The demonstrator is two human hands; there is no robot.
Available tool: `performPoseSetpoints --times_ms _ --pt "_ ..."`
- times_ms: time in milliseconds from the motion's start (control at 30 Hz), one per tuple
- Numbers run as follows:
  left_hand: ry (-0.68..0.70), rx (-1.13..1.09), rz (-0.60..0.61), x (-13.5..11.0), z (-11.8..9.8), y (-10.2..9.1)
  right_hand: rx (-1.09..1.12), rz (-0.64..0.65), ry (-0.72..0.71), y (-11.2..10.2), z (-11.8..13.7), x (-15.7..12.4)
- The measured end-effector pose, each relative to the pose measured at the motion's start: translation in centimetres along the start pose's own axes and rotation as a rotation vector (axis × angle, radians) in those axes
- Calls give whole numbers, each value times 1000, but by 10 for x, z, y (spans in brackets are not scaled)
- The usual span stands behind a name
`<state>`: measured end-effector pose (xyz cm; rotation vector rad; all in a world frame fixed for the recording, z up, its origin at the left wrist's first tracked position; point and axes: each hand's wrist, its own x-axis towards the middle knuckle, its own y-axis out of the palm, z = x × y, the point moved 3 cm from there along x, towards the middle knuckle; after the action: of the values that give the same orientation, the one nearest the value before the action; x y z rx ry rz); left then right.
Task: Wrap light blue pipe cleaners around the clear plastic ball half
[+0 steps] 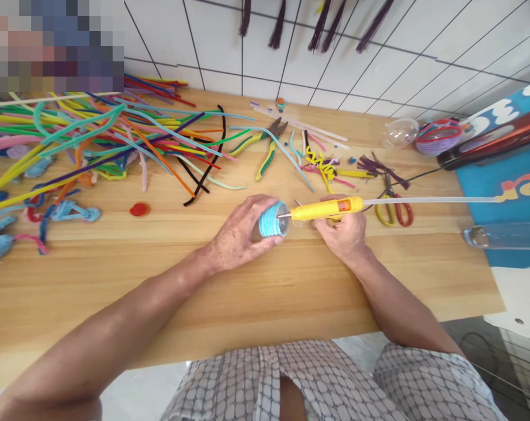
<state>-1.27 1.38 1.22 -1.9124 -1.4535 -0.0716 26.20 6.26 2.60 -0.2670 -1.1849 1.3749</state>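
Held blue-wrapped cup (270,221) in left hand (242,231). Gripped yellow glue gun (319,209) in right hand (346,235), aimed tip (285,215) at cup.

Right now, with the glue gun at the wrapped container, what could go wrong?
Burn: the nozzle of the glue gun sits close to the left grip; if hot, a slip could touch skin.
Melt: it's at the clear end of the container, which might soften if plastic.
Snag: the long glue stick juts out behind and could get knocked.

Blue sheet (479,179): white lettering (478,121), orange lettering (512,188); neither clearly readable.
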Motion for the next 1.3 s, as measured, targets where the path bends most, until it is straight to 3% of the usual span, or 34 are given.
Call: performPoseSetpoints --times_ms 633,1300 --pt "29 -6 -11 0 1 0 13 7 -46 -1 7 4" --pt "19 -12 -15 0 0 0 0 37 7 0 6 3"
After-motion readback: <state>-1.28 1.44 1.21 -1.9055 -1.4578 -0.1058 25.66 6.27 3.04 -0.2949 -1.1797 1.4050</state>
